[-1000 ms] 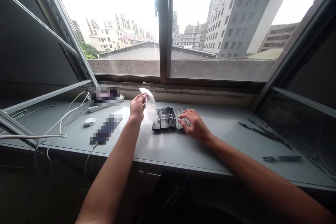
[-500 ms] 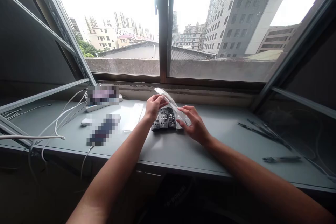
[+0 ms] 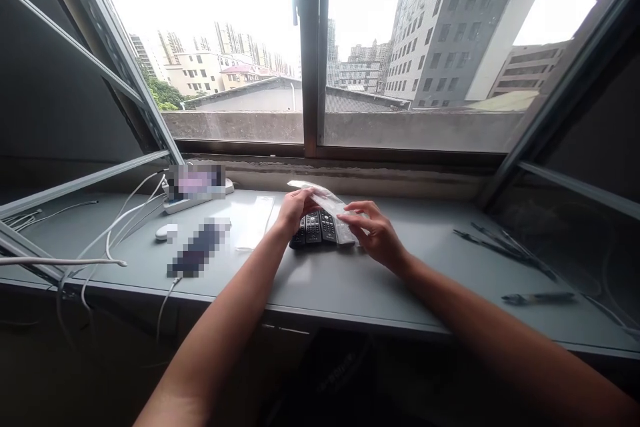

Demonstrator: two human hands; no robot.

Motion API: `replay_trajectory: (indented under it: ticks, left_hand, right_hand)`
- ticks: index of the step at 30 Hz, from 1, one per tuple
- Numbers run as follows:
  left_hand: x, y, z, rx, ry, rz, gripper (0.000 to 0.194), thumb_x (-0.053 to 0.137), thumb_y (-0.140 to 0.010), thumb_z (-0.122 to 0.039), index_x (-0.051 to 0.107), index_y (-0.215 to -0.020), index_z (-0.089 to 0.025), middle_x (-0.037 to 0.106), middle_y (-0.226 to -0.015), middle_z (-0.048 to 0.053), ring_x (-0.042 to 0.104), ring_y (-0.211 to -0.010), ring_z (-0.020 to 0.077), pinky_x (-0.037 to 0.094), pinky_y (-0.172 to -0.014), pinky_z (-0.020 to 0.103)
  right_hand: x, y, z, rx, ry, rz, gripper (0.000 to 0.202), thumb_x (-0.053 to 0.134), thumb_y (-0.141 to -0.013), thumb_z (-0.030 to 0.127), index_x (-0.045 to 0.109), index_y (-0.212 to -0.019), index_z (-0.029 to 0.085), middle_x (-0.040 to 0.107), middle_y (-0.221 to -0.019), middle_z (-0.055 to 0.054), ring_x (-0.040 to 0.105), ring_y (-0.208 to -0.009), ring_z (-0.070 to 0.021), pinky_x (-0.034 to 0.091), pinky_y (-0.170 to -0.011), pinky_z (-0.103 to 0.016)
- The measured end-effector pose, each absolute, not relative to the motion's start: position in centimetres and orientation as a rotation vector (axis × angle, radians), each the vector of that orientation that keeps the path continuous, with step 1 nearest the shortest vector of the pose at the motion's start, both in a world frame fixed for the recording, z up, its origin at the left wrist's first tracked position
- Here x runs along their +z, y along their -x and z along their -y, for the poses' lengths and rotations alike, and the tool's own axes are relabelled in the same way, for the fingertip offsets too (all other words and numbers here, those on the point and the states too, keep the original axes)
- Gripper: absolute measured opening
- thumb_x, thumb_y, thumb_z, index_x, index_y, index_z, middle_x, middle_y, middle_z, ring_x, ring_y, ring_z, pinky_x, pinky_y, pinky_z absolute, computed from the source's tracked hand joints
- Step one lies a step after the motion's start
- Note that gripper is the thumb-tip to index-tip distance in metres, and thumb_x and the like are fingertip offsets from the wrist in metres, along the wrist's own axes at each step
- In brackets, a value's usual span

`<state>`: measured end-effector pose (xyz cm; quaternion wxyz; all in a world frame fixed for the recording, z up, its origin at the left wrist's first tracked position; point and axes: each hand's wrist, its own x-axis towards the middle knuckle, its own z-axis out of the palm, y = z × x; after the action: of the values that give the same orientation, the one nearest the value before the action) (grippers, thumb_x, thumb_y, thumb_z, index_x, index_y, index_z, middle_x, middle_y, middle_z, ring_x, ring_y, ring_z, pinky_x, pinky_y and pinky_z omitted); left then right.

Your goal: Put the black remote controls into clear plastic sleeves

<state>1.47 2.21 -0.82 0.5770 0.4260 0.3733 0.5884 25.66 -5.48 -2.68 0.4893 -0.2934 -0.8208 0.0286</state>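
Observation:
Several black remotes (image 3: 313, 228) lie side by side on the grey table (image 3: 320, 283), partly hidden by my hands. Above them a translucent plastic bag (image 3: 326, 201) is held at a slant. My left hand (image 3: 296, 208) pinches the bag near its upper left part. At the bag's right edge, my right hand (image 3: 376, 230) has its thumb and index finger closed on the plastic. The rightmost remote shows hazily, with plastic over it. Left of my left hand lie flat clear plastic bags (image 3: 254, 221).
A blurred phone-like object (image 3: 197, 250), a white mouse-like item (image 3: 164, 233) and a power strip (image 3: 200, 200) with white cables are at the left. Dark pens or cables (image 3: 500, 250) and a pen (image 3: 540, 298) lie right. Metal frames flank the window.
The bag has dropped lower and lies flatter in my hands. My left hand has moved slightly down, and my right fingers have drawn together on the bag's edge.

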Motion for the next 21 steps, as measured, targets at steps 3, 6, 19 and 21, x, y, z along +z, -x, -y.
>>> replay_trajectory:
  ticks: [3,6,19,21]
  left_hand:
    - [-0.7,-1.2,-2.2,1.373,-1.013,-0.855,0.024,0.080,-0.090,-0.033,0.084,-0.101,-0.012,0.084,-0.110,0.016,0.076,-0.079,0.0182,0.063,-0.072,0.028]
    - [-0.8,-1.0,-2.2,1.271,-1.068,-0.798,0.037,0.085,-0.088,-0.044,0.084,-0.106,-0.011,0.083,-0.107,0.017,0.075,-0.079,0.0187,0.056,-0.063,0.026]
    - [-0.9,0.6,-2.6,1.253,-1.345,-0.726,0.046,0.089,-0.085,-0.050,0.086,-0.120,-0.020,0.083,-0.122,0.014,0.078,-0.110,0.0268,0.057,-0.081,0.029]
    - [-1.1,0.7,-3.0,1.306,-1.348,-0.798,0.044,0.092,-0.082,-0.049,0.087,-0.116,-0.020,0.084,-0.117,0.013,0.078,-0.103,0.0249,0.056,-0.078,0.028]
  right_hand:
    - [-2.7,-25.8,5.3,0.061,0.730,1.984,0.029,0.062,-0.112,0.026,0.084,-0.129,0.036,0.072,-0.129,-0.011,0.069,-0.118,-0.0305,0.066,-0.099,-0.054]
    - [-2.5,-25.7,5.2,0.058,0.749,1.991,0.030,0.060,-0.112,0.026,0.083,-0.130,0.035,0.072,-0.129,-0.011,0.068,-0.122,-0.0313,0.065,-0.102,-0.056]
    - [1.0,-22.5,0.8,-0.157,0.652,2.262,0.031,0.065,-0.108,0.014,0.084,-0.123,0.033,0.061,-0.160,-0.008,0.053,-0.152,-0.0336,0.054,-0.122,-0.064]
    - [0.9,-22.3,0.4,-0.210,0.668,2.256,0.033,0.060,-0.111,0.014,0.083,-0.126,0.031,0.056,-0.165,-0.008,0.049,-0.156,-0.0316,0.051,-0.126,-0.062]
